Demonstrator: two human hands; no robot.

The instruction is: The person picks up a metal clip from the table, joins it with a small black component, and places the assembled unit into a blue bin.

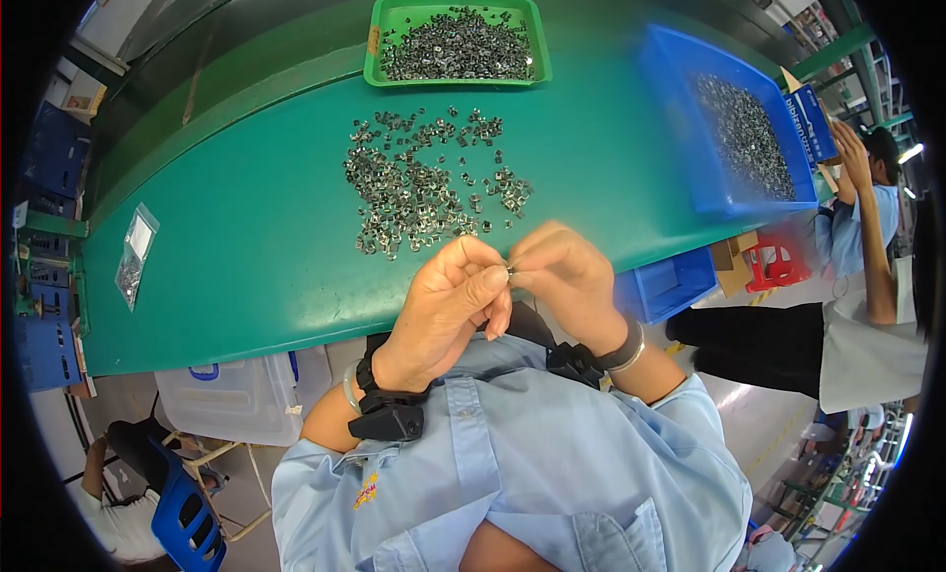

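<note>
My left hand (pixel 455 298) and my right hand (pixel 567 276) meet at the near edge of the green table, fingertips pinched together. Between them sits a small dark metal piece (pixel 510 270), mostly covered by the fingers; its exact shape cannot be made out. The left thumb and forefinger close on it from the left. From the other side the right fingertips, slightly blurred, press in on it. Just beyond my hands a loose pile of small shiny metal parts (pixel 409 198) is spread over the tabletop.
At the far side stands a green tray (pixel 371 71) heaped with similar parts. A blue bin (pixel 680 109) of small parts sits at the right, with an empty blue crate (pixel 675 284) below. A clear bag (pixel 136 257) lies left. Another person stands at the right.
</note>
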